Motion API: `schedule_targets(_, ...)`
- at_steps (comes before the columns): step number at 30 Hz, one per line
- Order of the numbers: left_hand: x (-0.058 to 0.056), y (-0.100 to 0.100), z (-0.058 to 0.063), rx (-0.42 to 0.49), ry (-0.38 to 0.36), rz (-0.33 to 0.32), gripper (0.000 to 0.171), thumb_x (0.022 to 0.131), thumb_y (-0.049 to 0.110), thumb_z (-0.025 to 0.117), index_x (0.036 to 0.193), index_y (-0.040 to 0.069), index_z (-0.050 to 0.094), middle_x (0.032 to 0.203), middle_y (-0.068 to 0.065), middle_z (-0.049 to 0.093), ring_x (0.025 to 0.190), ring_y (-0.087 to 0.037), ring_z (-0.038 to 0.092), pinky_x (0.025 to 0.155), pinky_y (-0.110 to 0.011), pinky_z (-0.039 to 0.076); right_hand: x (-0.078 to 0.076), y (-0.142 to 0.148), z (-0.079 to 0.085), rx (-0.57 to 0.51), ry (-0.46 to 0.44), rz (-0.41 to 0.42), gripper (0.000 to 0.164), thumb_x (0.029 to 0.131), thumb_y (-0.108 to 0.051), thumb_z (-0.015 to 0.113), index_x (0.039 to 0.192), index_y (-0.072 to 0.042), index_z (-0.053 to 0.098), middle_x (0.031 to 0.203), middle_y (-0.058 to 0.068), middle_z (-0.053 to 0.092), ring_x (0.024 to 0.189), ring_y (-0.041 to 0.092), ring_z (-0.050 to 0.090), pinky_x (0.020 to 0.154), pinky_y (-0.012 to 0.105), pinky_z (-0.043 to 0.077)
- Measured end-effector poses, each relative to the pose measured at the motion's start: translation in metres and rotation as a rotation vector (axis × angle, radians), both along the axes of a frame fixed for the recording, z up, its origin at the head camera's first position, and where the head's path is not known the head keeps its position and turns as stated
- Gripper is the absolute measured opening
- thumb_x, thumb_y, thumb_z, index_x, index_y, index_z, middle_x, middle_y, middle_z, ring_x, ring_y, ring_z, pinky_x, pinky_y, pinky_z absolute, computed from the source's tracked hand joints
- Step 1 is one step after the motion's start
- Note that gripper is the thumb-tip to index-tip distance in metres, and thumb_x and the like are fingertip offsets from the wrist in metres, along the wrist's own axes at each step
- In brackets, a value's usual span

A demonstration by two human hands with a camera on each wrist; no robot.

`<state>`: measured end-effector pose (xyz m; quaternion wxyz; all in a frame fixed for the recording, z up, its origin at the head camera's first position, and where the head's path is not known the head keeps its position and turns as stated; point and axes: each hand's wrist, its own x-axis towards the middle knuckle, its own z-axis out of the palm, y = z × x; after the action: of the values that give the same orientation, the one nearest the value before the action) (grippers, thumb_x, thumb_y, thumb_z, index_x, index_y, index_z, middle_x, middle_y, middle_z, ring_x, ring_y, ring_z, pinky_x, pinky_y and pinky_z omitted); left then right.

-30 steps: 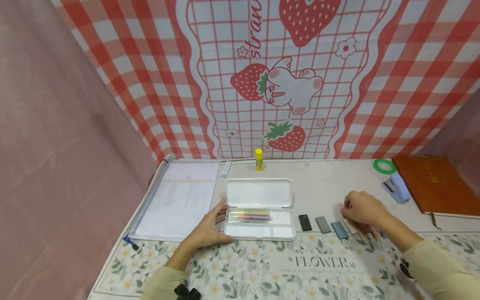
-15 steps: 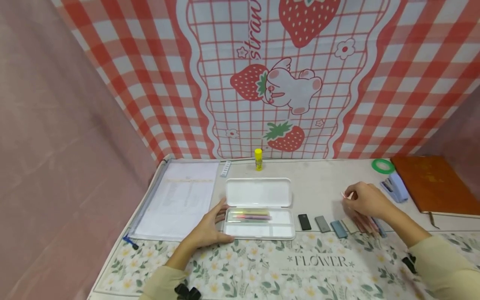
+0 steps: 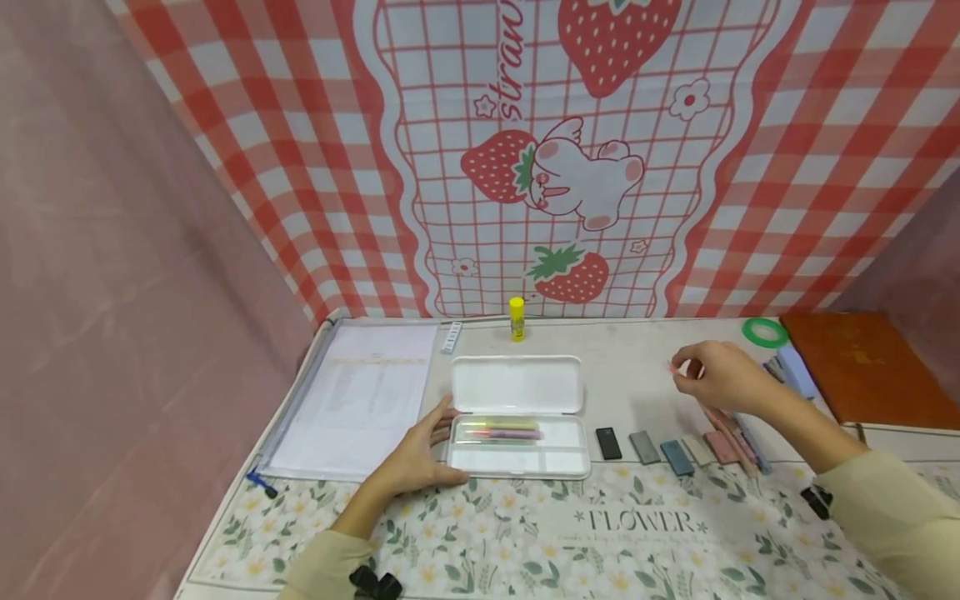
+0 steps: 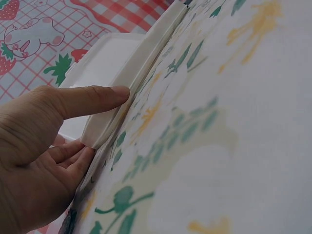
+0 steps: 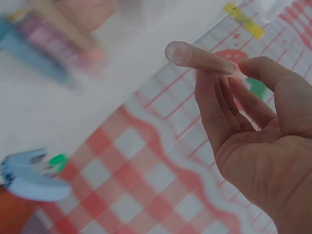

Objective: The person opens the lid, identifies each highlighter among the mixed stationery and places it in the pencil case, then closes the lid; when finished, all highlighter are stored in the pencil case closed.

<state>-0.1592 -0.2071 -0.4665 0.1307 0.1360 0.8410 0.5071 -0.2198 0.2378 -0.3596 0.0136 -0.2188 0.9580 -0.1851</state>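
Note:
My left hand (image 3: 420, 458) holds the left end of an open white pencil case (image 3: 564, 463); in the left wrist view the thumb lies along the case's (image 4: 109, 122) front edge, with the fingers at its corner. Several pens (image 3: 504, 433) in yellow, pink and purple lie in the case's rear compartment. My right hand (image 3: 723, 379) is raised to the right of the case and pinches a pinkish pen (image 5: 207, 61) with a clear, rounded end. Below this hand lie more pens (image 3: 738, 442), pink and blue, partly hidden by the forearm.
A row of small flat blocks, from a black block (image 3: 608, 443) to a pink block (image 3: 721, 447), lies right of the case. Behind stand a glue stick (image 3: 517, 321), green tape (image 3: 766, 332), a lilac stapler (image 3: 797, 372) and a brown notebook (image 3: 870, 367). Papers (image 3: 356, 400) lie left.
My right hand has lifted away from the pens beside the blocks, moving up and slightly left with the pinkish pen. The pink block has come into sight. My left hand stays on the case.

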Motion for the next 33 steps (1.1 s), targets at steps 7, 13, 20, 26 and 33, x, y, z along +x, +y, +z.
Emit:
schedule_targets(7,-0.002,0.0,-0.002,-0.007,0.011,-0.004,0.122,0.061,0.023,0.09,0.153,0.016,0.009,0.145,-0.01,0.035,0.132,-0.035,0.038,0.11,-0.044,0.035,-0.001,-0.051,0.009,-0.053,-0.042,0.094,0.025,0.082,-0.012,0.068,0.103,0.001,0.067,0.068,-0.003,0.058,0.054,0.008,0.048,0.049,0.024,0.043)
schedule_targets(13,-0.002,-0.001,-0.004,0.0,-0.004,0.005,0.123,0.06,0.024,0.09,0.153,0.018,0.009,0.145,-0.009,0.035,0.133,-0.036,0.037,0.11,-0.046,0.034,-0.009,-0.1,0.005,-0.092,-0.018,0.247,0.025,0.085,-0.013,0.067,0.108,-0.004,0.068,0.074,-0.004,0.06,0.062,0.005,0.055,0.054,0.02,0.048)
schedule_targets(20,-0.001,0.001,-0.004,-0.007,0.005,0.006,0.123,0.061,0.023,0.09,0.153,0.016,0.009,0.145,-0.009,0.035,0.132,-0.034,0.038,0.11,-0.044,0.035,-0.009,-0.147,0.001,-0.111,-0.009,0.396,0.026,0.087,-0.015,0.067,0.112,-0.008,0.068,0.084,-0.002,0.064,0.074,0.007,0.062,0.063,0.019,0.052)
schedule_targets(26,0.0,0.002,-0.007,-0.01,0.015,-0.001,0.122,0.062,0.022,0.09,0.153,0.016,0.009,0.145,-0.01,0.035,0.132,-0.035,0.038,0.11,-0.044,0.035,-0.008,-0.169,-0.008,-0.085,-0.008,0.431,0.023,0.087,-0.016,0.068,0.109,-0.011,0.07,0.087,-0.003,0.067,0.074,0.005,0.06,0.065,0.019,0.052)
schedule_targets(33,0.0,0.001,-0.007,-0.022,0.024,0.003,0.121,0.062,0.022,0.089,0.153,0.016,0.01,0.145,-0.011,0.034,0.132,-0.036,0.038,0.109,-0.045,0.035,-0.005,-0.178,-0.028,-0.054,0.019,0.431,0.022,0.086,-0.016,0.07,0.107,-0.011,0.071,0.085,-0.002,0.066,0.072,0.007,0.059,0.064,0.02,0.051)
